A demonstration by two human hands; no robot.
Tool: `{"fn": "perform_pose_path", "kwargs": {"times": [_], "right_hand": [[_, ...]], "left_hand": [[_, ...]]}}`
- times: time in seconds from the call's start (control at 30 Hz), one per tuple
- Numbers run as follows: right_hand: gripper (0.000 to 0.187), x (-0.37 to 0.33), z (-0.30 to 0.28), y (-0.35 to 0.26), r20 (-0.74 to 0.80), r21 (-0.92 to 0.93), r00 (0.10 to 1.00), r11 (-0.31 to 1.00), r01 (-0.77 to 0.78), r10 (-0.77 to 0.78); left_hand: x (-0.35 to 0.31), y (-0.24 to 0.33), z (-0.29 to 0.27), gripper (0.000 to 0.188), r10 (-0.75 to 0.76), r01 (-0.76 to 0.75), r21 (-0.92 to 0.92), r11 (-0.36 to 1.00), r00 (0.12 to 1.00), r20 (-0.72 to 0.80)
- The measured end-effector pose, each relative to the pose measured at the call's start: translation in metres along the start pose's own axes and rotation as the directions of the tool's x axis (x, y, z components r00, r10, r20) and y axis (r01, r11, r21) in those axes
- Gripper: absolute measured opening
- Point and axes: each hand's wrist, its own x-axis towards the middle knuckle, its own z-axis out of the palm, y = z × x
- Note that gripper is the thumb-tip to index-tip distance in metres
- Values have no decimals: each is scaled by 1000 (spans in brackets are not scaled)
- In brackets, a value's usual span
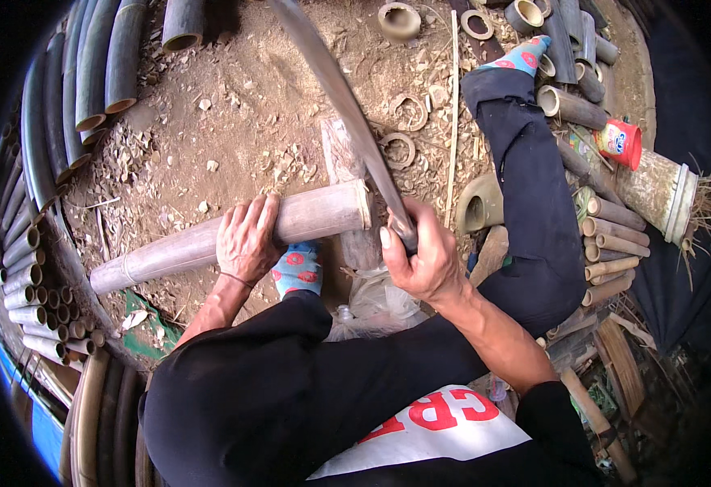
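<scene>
A thick greyish-brown bamboo pole slants across the middle, its right end higher and resting over a wooden block. My left hand is wrapped over the pole from above, right of its middle. Closed around the dark handle of a machete, my right hand is just off the pole's right end. The long machete blade points up and away to the far left, slightly blurred, passing close by the pole's cut end. Whether the blade touches the bamboo I cannot tell.
Dark bamboo poles and stacked short tubes line the left. Cut bamboo rings and chips lie on the dirt. At right are more tubes, a red container and a whitish bucket. A clear plastic bag lies near my foot.
</scene>
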Motion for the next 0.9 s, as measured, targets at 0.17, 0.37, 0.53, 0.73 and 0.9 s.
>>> {"fn": "perform_pose_path", "kwargs": {"times": [0.17, 0.37, 0.53, 0.73, 0.9], "right_hand": [[25, -1, -2, 47, 358, -326, 799, 867, -378, 483], [26, 5, 1, -1, -39, -6, 993, 993, 114, -114], [23, -6, 0, 36, 267, -222, 924, 950, -219, 275], [19, 3, 0, 0, -68, -49, 988, 989, 138, -142], [26, 0, -1, 18, 291, -168, 897, 941, -294, 332]], "left_hand": [[1, -4, 6, 63, 29, -28, 11, 1000, 998, -58], [-3, -2, 0, 61, 4, -4, -9, 1000, 1000, -2], [6, -2, 4, 60, 26, -27, -16, 1000, 999, -27], [-3, -3, 2, 59, -8, 8, -3, 1000, 1000, 23], [2, -4, 5, 59, 6, -7, -13, 1000, 1000, -23]]}}
